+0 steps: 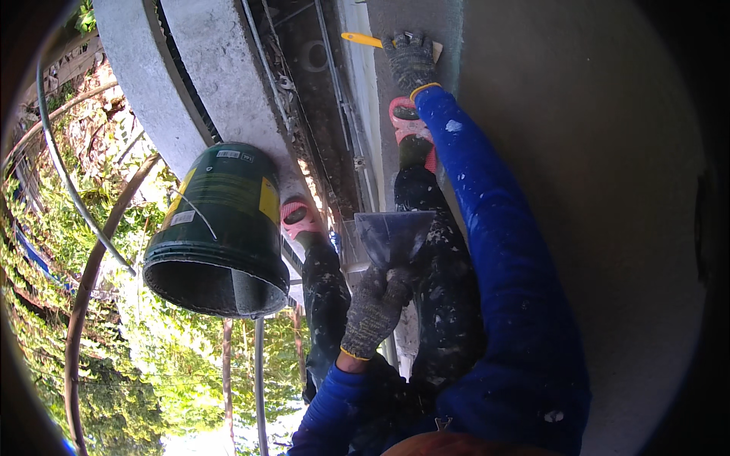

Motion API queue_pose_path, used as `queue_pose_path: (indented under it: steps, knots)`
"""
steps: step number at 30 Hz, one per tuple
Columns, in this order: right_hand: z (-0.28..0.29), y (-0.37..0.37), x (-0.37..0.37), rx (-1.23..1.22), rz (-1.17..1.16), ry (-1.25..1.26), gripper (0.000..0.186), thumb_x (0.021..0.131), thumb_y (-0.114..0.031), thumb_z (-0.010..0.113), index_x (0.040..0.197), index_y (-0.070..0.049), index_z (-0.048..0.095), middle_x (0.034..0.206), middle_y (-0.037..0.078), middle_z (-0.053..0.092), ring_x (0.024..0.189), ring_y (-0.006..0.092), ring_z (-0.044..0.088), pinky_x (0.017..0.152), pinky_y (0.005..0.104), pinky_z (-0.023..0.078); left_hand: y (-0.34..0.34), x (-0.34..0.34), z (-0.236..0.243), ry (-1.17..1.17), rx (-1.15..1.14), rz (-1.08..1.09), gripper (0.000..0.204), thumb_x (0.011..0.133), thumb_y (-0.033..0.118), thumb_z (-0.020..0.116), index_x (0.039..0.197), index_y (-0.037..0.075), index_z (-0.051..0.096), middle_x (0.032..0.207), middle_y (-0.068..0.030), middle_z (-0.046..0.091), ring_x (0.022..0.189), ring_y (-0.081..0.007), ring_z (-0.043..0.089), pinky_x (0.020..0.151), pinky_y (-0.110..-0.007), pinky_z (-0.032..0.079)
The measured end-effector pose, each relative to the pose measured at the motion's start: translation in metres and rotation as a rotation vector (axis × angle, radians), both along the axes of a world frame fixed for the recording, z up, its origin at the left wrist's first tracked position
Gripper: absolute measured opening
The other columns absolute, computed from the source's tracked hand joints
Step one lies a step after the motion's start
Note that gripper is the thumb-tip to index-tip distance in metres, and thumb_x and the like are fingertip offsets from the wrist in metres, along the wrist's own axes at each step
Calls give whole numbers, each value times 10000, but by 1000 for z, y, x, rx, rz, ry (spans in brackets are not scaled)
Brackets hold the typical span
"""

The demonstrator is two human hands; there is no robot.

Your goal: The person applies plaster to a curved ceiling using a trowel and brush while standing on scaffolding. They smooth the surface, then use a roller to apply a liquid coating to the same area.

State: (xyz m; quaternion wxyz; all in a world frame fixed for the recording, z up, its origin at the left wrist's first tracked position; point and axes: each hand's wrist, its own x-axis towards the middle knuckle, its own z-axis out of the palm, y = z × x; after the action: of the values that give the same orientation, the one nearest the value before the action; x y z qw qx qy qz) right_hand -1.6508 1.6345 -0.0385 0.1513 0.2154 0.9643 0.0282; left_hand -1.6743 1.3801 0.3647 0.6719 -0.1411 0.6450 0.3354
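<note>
a yellow-handled scraper is being gripped by the gloved right hand, its arm being stretched far forward beside the grey wall; a broad grey blade is being held by its narrow end in the gloved left hand, closer to the body

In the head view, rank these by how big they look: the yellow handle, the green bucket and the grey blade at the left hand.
1. Green bucket
2. Grey blade, at the left hand
3. Yellow handle, visible part only; the right hand covers some.
</note>
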Motion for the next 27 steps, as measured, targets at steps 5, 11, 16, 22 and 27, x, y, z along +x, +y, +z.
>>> queue_pose_path:
  steps: [5,11,16,22,27]
  knots:
    - [14,46,-4,0,-94,-37,454,919,-267,535,1368,-197,539,1389,163,499,1242,403,480,1046,578,362,-3,4,-2,15,-5,-19,215,1006,200,543,1022,24,665,744,-41,646,644,-101,593,605,-273,467]
    - [11,70,4,67,-22,144,353,954,-307,495,1285,-267,611,1437,195,462,1330,387,428,1050,580,381,5,0,0,-40,-33,43,212,999,198,552,1029,18,660,753,-51,657,639,-106,589,607,-281,468]
    - [11,65,5,75,-30,222,381,946,-306,498,1313,-275,594,1409,193,489,1335,407,426,1057,581,376,3,3,-1,-60,-57,-4,234,999,222,551,1043,18,655,737,-58,660,639,-119,597,598,-297,466]
    - [17,60,-1,29,-2,150,406,957,-296,481,1346,-218,567,1424,194,478,1345,415,413,1070,602,355,-6,5,-5,-7,1,-95,228,980,200,578,1109,20,628,801,-127,648,706,-199,650,655,-351,503]
    - [47,13,-12,-97,-267,265,439,962,-301,528,1369,-137,542,1379,175,523,1280,374,484,1066,525,378,-4,3,-8,-12,-31,2,213,996,185,554,1091,11,631,806,-117,652,691,-182,645,628,-331,498]
